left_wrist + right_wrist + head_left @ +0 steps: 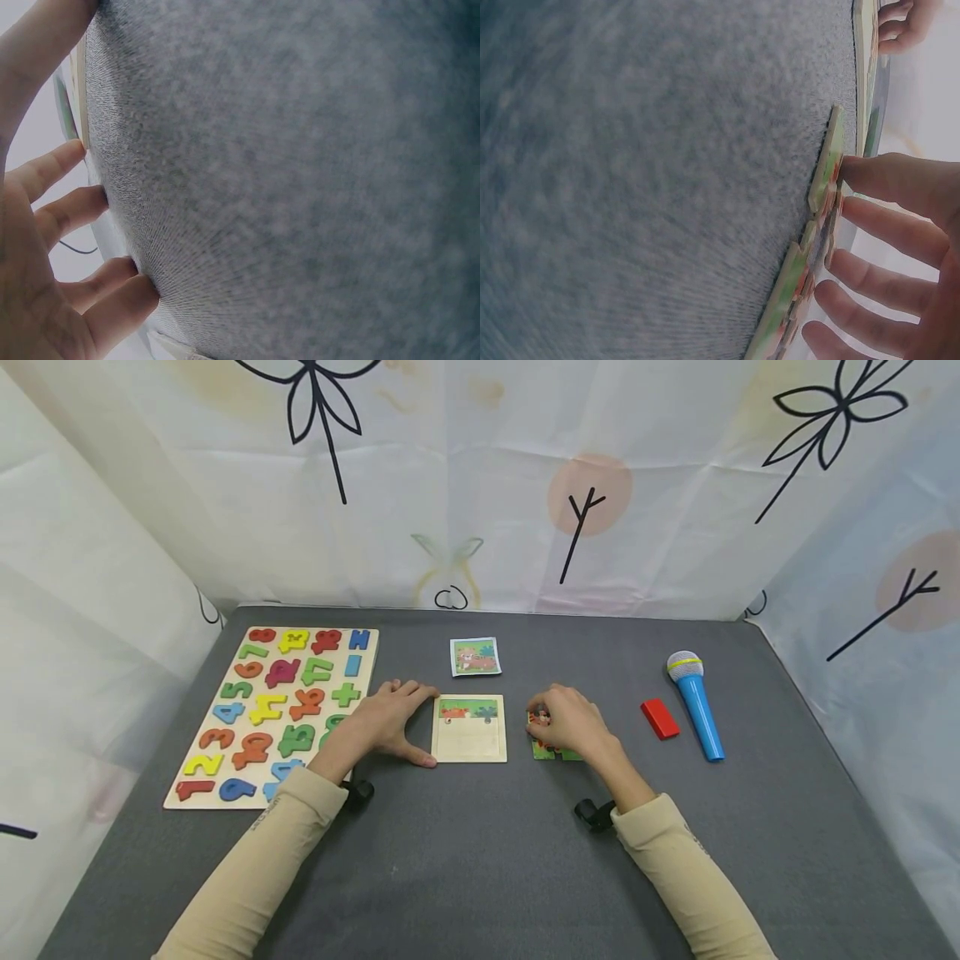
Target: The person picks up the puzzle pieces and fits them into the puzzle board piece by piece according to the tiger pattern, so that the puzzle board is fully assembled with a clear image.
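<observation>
Tray (469, 745) w/ pic strip (469, 709); L hand (392, 718) beside; R hand (572, 720) on puzzle pcs (544, 751)

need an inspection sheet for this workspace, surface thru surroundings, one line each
Surface: dark grey table.
Job's things: puzzle board, picture strip along its top, bare wood below; puzzle pieces to its right, partly hidden by fingers; picture card behind it.
Clutter: number board at left; red block and toy microphone at right.
Hands: left hand spread at the puzzle board's left edge; right hand on the puzzle pieces, pinching or not unclear.
Cables: thin curved lines by both far corners; cord or print, cannot tell.
Surroundings: pale cloth backdrop with plant drawings.
</observation>
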`<control>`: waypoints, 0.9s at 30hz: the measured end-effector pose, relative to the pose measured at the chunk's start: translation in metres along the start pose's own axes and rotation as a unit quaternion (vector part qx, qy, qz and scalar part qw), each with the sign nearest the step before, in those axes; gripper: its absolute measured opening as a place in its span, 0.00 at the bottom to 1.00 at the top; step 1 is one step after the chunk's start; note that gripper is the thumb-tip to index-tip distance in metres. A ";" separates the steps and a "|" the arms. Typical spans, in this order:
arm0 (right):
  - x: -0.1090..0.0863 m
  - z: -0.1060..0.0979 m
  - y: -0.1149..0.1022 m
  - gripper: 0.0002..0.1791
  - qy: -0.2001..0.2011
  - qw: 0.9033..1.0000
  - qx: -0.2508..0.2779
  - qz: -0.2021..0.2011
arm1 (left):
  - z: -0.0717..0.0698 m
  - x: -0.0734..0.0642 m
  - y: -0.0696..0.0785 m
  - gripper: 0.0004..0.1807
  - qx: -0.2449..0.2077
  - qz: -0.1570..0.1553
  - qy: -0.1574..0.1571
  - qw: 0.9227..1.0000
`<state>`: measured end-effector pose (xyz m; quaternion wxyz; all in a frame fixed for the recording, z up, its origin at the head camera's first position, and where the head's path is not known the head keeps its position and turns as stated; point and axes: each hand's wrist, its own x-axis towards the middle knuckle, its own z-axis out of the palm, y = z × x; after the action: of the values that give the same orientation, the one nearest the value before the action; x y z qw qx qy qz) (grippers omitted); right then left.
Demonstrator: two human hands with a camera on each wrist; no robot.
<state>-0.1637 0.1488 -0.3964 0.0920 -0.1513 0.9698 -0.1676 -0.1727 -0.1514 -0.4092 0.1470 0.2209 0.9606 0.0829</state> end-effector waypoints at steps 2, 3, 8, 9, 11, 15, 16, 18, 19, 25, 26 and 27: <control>0.001 0.000 0.000 0.19 0.001 1.000 0.000 -0.003 | 0.000 0.000 0.000 0.61 -0.001 0.000 0.000 1.000; 0.001 0.001 0.000 0.20 0.003 1.000 0.001 -0.005 | -0.001 0.000 0.000 0.61 -0.001 -0.001 0.001 1.000; 0.001 0.002 -0.002 0.20 0.015 1.000 0.017 -0.018 | 0.000 0.001 0.000 0.61 -0.001 0.000 -0.001 1.000; 0.001 0.002 -0.003 0.19 0.017 0.999 0.022 -0.021 | 0.000 0.001 0.000 0.61 -0.001 -0.001 -0.001 1.000; 0.001 0.003 -0.003 0.17 0.019 0.999 0.030 -0.027 | 0.000 0.001 0.000 0.61 -0.001 -0.001 -0.002 1.000; 0.003 0.004 -0.003 0.15 0.025 0.998 0.032 -0.039 | -0.001 0.001 0.000 0.61 0.000 -0.001 -0.002 1.000; 0.003 0.005 -0.004 0.15 0.028 0.998 0.030 -0.043 | -0.001 0.001 0.000 0.61 0.000 -0.001 -0.002 1.000; 0.004 0.006 -0.005 0.15 0.034 0.998 0.029 -0.050 | -0.001 0.001 0.000 0.61 0.001 -0.001 -0.002 1.000; 0.005 0.007 -0.006 0.14 0.037 0.997 0.029 -0.056 | -0.001 0.001 0.000 0.61 0.001 0.000 -0.002 1.000; 0.009 0.010 -0.019 0.13 0.046 0.994 0.030 -0.089 | -0.001 0.000 0.000 0.61 0.001 0.000 0.000 1.000; 0.010 0.011 -0.022 0.13 0.045 0.994 0.027 -0.092 | -0.001 0.000 0.000 0.61 0.002 0.001 -0.001 1.000; 0.011 0.011 -0.025 0.13 0.044 0.994 0.025 -0.094 | -0.001 0.000 0.000 0.61 0.002 0.000 -0.001 1.000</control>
<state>-0.1645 0.1194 -0.3995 0.0368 -0.2324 0.9499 -0.2059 -0.1727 -0.1513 -0.4080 0.1473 0.2215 0.9606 0.0807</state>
